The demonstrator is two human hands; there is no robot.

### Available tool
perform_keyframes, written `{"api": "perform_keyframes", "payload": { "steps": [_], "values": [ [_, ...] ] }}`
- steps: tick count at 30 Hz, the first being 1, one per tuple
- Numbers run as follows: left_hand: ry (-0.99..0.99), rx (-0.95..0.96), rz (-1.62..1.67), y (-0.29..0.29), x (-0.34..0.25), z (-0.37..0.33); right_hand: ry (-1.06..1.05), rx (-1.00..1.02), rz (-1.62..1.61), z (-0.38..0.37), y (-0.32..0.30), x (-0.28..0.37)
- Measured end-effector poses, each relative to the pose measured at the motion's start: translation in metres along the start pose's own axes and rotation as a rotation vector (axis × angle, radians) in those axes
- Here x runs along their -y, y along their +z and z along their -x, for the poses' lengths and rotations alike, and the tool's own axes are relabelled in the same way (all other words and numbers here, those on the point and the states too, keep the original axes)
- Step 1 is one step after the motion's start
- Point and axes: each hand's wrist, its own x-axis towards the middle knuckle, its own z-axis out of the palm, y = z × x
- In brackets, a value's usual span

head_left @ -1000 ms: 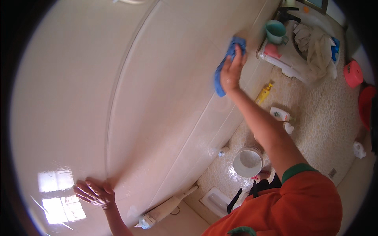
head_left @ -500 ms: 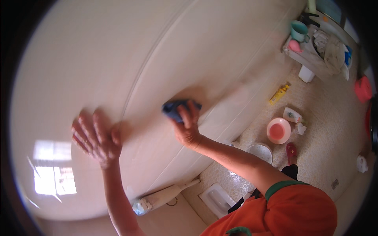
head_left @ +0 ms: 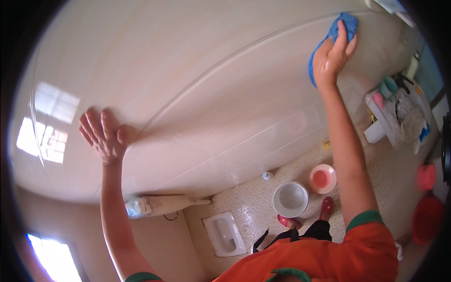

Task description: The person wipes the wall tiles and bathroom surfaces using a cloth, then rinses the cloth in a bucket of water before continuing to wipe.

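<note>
A blue cleaning cloth (head_left: pixel 348 26) lies pressed against the glossy cream wall (head_left: pixel 225 103) at the upper right. My right hand (head_left: pixel 332 58) grips it, and part of the cloth sticks out along the left side of the palm. My right arm reaches up and away to the right. On the left, my left hand (head_left: pixel 103 136) rests flat against the same wall with its fingers spread and nothing in it. A thin joint line runs across the wall between the two hands.
Below stand a white bucket (head_left: pixel 290 199), a pink basin (head_left: pixel 323 178) and a small white bottle (head_left: pixel 268 175) on the patterned floor. A squat toilet (head_left: pixel 224 235) is set into it. A cluttered shelf (head_left: pixel 383 113) with a teal mug (head_left: pixel 388 87) stands right.
My right hand has carried the cloth from the wall's middle up and far to the right. My left hand stays flat on the wall. The view has turned, bringing a window into the lower left.
</note>
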Motion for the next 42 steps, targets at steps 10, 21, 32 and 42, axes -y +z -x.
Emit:
{"api": "perform_keyframes", "payload": {
  "steps": [10,21,32,42],
  "values": [
    [-0.081,0.01,0.037,0.006,-0.011,0.002,-0.779,0.487,-0.478,0.19,0.014,0.212],
    [-0.34,0.338,0.194,-0.038,-0.031,0.093,-1.065,0.474,-0.172,-0.007,-0.002,0.051],
    [-0.532,0.302,0.302,-0.044,-0.047,0.095,-1.262,0.575,-0.297,-0.004,0.018,0.126],
    [-0.919,0.972,0.594,-0.129,-0.206,0.221,-1.463,0.508,-0.537,0.224,0.06,0.368]
  ]
}}
